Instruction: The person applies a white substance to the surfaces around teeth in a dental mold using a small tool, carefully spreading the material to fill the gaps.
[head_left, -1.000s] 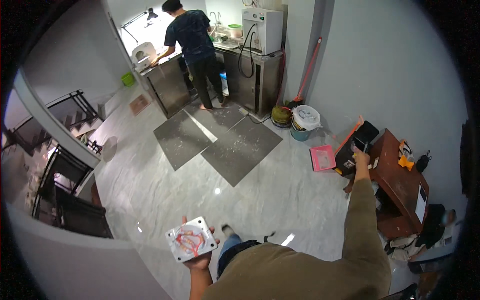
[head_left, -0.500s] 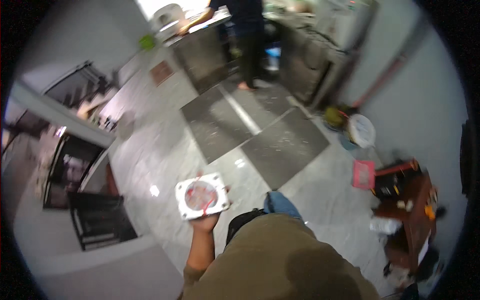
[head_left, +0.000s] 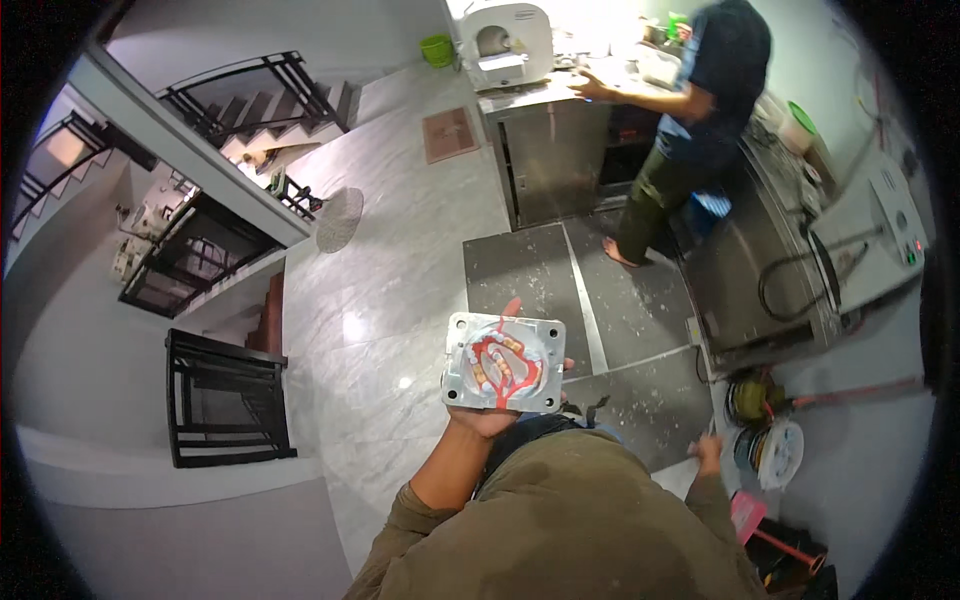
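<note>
Currently: left hand cups square metal mould from beneath, fingers curled at its edges, centre-near. Right hand hangs empty, fingers loosely open. Risk: tilted mould slips onto tiled floor.

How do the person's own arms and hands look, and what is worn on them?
Both hands are bare: no gloves, rings or watch can be seen. The left hand comes from an olive-brown sleeve pushed up near the elbow, so the forearm is uncovered. The right hand leaves a long sleeve of the same cloth.
</note>
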